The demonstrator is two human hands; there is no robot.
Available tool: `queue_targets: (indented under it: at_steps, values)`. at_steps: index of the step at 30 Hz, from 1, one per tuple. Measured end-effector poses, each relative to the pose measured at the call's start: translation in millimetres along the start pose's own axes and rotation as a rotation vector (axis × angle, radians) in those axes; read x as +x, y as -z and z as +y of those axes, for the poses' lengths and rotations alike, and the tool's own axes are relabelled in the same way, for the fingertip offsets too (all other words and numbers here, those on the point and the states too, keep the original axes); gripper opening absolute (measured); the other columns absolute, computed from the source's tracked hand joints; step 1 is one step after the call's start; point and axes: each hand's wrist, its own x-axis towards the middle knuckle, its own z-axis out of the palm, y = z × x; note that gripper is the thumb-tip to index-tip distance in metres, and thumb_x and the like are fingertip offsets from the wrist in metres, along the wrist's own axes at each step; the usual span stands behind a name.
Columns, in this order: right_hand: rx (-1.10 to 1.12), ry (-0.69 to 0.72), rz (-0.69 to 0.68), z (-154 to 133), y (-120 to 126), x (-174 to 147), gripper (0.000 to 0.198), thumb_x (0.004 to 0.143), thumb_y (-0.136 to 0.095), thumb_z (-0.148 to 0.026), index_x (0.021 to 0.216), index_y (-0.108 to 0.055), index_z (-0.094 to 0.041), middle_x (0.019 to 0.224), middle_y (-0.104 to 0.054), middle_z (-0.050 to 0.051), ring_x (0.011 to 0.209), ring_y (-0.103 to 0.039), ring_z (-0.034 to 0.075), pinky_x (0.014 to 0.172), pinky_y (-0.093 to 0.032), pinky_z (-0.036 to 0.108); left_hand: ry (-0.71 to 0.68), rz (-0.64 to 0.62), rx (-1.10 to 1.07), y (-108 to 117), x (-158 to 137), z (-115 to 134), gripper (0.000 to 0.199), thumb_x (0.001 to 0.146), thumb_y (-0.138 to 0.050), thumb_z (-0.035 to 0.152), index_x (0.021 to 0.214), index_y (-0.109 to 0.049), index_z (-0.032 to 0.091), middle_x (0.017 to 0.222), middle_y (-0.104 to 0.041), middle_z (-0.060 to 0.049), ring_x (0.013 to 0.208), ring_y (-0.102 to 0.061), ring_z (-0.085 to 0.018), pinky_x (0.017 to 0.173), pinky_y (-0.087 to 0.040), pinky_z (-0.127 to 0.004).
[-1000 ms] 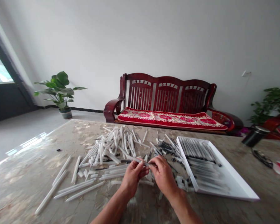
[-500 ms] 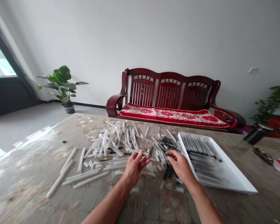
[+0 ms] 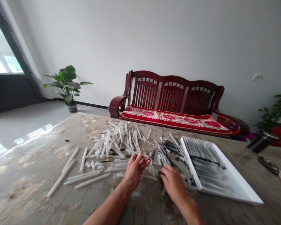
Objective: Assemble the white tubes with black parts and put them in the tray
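In the head view, a white tray (image 3: 235, 181) holds rows of translucent, black-ended pens (image 3: 201, 151). Left of the tray, the left hand (image 3: 134, 171) pinches a white pen barrel (image 3: 132, 152) above heaped loose barrels (image 3: 120, 140). Nearer the tray, the right hand (image 3: 172, 180) curls downward; whether it grips anything cannot be told.

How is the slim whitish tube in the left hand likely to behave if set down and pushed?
The tube is probably stiff, since it juts straight out from the left hand. It is likely light, being slim and held in the fingers alone. It may roll, as it looks narrow and rounded, though fine details are too small to tell.
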Motion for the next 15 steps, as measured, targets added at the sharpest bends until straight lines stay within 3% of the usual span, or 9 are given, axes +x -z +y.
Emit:
queue_targets:
  at_steps: [4,7,10,15]
  values:
    - [0.120,-0.013,-0.032,12,-6,-3,0.024,0.084,-0.051,-0.011,0.082,-0.071,-0.024,0.087,-0.069,0.003,0.087,-0.067,0.019,0.076,-0.046,0.025,0.012,0.056,0.006,-4,0,1,0.013,0.087,-0.065,0.015,0.084,-0.053,0.018,0.074,-0.070,-0.001,0.070,-0.075,-0.016,0.066,-0.062,-0.025]
    - [0.207,-0.079,0.076,33,-2,2,0.024,0.086,-0.049,-0.015,0.089,-0.072,-0.023,0.093,-0.072,0.005,0.089,-0.068,0.019,0.080,-0.047,0.027,0.030,0.056,0.015,-5,-1,1,0.012,0.088,-0.064,0.015,0.084,-0.053,0.017,0.073,-0.069,-0.001,0.069,-0.074,-0.016,0.063,-0.062,-0.024]
    - [0.161,-0.173,0.180,55,8,14,0.024,0.086,-0.049,-0.018,0.093,-0.071,-0.021,0.097,-0.073,0.006,0.091,-0.067,0.022,0.083,-0.048,0.030,0.055,0.055,0.019,-5,-1,-1,0.013,0.087,-0.065,0.014,0.082,-0.054,0.017,0.072,-0.069,-0.001,0.068,-0.074,-0.016,0.063,-0.062,-0.024]
    - [-0.034,-0.138,0.110,65,21,26,0.025,0.082,-0.053,-0.014,0.093,-0.073,-0.025,0.098,-0.072,0.004,0.092,-0.067,0.020,0.081,-0.047,0.028,0.080,0.048,0.021,-6,0,-6,0.012,0.086,-0.066,0.013,0.084,-0.054,0.017,0.072,-0.069,-0.001,0.070,-0.074,-0.016,0.064,-0.062,-0.025]
